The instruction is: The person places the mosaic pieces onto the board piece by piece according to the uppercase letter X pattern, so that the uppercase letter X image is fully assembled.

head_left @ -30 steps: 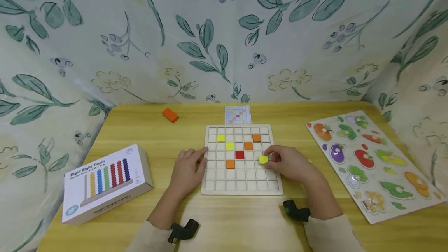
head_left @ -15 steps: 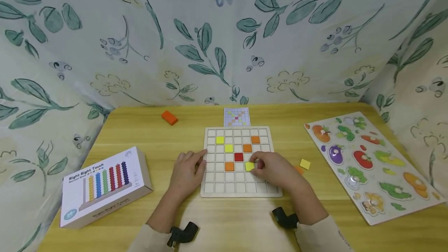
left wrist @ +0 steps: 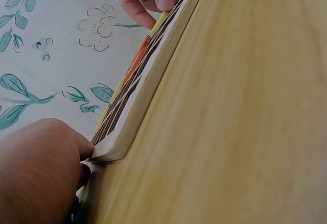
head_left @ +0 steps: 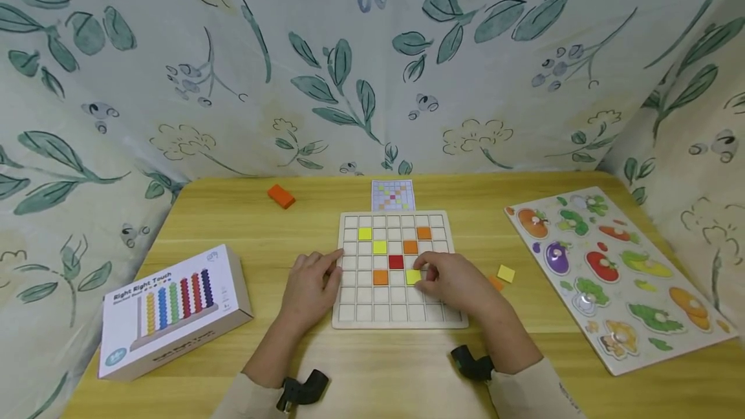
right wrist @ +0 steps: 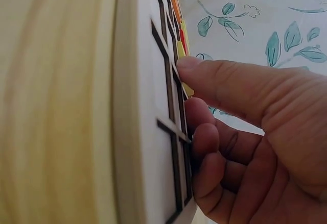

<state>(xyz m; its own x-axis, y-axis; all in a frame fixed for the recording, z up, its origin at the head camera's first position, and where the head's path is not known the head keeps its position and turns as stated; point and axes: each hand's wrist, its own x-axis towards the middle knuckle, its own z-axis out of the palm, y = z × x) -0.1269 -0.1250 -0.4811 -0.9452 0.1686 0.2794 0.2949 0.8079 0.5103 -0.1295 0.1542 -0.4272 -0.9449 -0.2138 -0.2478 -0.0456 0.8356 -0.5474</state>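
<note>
A pale grid board lies mid-table, holding several small square tiles. A red tile sits near the centre, with orange and yellow ones on diagonals around it. My right hand pinches a yellow tile at a cell just below and right of the red one. In the right wrist view the thumb presses on that yellow tile, whose edge stands slightly proud of the grid; the other fingers are curled over the board. My left hand rests by the board's left side, its extended index finger touching the edge.
Right of the board lie a loose yellow tile and a partly covered orange tile. A pattern card lies behind the board. An orange block, a white toy box and a vegetable puzzle board stand around it.
My right hand has carried the yellow tile leftward and slightly down to the cell beside the red tile. Loose tiles behind the hand have come into view. The left hand stays at the board's edge.
</note>
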